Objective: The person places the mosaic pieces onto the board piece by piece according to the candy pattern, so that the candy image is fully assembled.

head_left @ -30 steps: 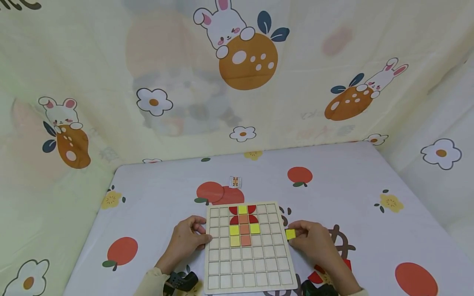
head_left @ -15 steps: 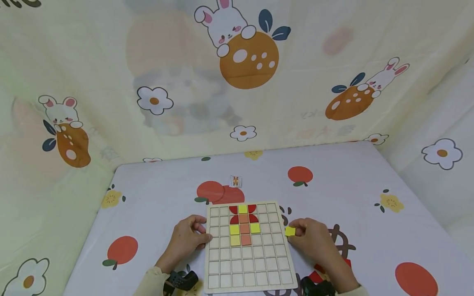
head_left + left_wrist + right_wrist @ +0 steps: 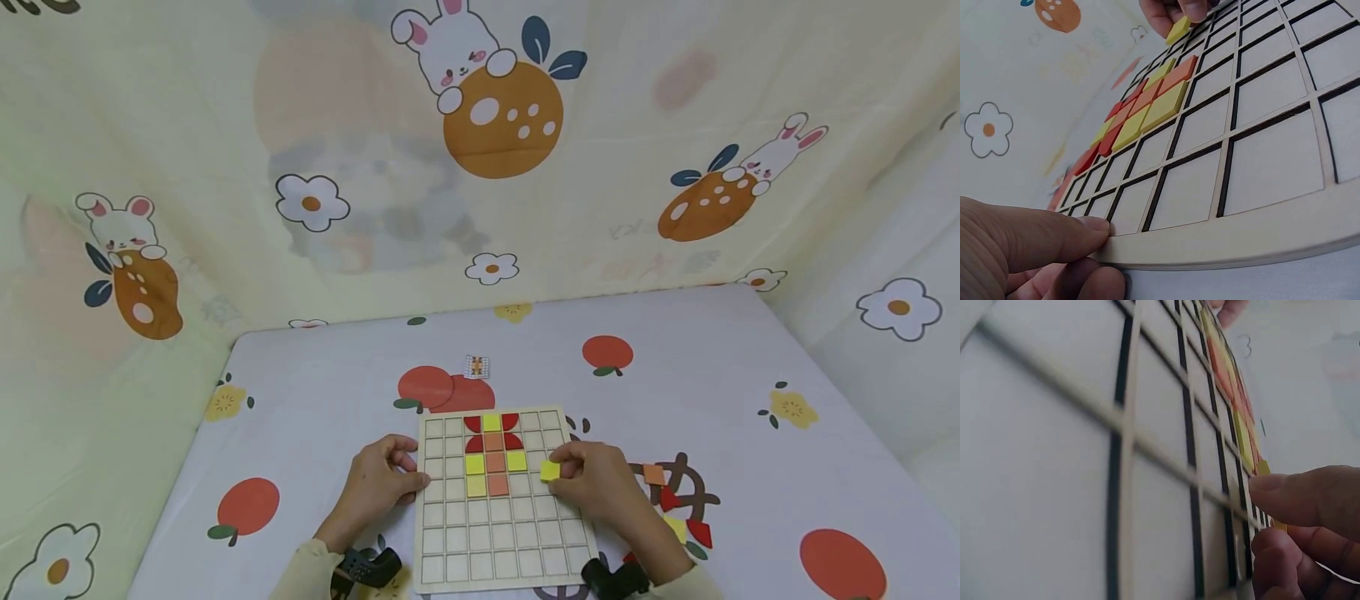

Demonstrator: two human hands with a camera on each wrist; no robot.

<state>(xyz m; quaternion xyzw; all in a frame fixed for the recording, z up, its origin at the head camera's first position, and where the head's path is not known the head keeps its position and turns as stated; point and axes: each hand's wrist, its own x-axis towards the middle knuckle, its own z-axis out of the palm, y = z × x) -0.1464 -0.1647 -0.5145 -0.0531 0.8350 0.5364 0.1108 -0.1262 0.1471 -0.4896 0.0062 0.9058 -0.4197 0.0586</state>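
A wooden grid board [image 3: 506, 542] lies on the table in the head view. My left hand [image 3: 378, 479] grips its left edge, the thumb [image 3: 1085, 234] on top of the rim and the other fingers lower at the side. My right hand [image 3: 603, 483] pinches a yellow square tile [image 3: 550, 472] over the right-hand columns; in the left wrist view this tile [image 3: 1178, 29] is tilted. In the upper middle cells sit red rounded tiles [image 3: 512, 442], orange square tiles [image 3: 497, 486] and other yellow tiles [image 3: 476, 487]. Fingers mostly cover the pinched tile in the right wrist view.
Right of the board, partly behind my right forearm, lie loose tiles: an orange square [image 3: 654, 474], red pieces [image 3: 699, 533] and a yellow piece [image 3: 675, 527]. Beyond the board is a small patterned card [image 3: 477, 367]. A printed cloth [image 3: 720, 350] covers the table.
My right hand has moved left with the yellow tile, from beside the board's right edge to over its grid. Loose tiles behind the forearm have come into view. The left hand stays put.
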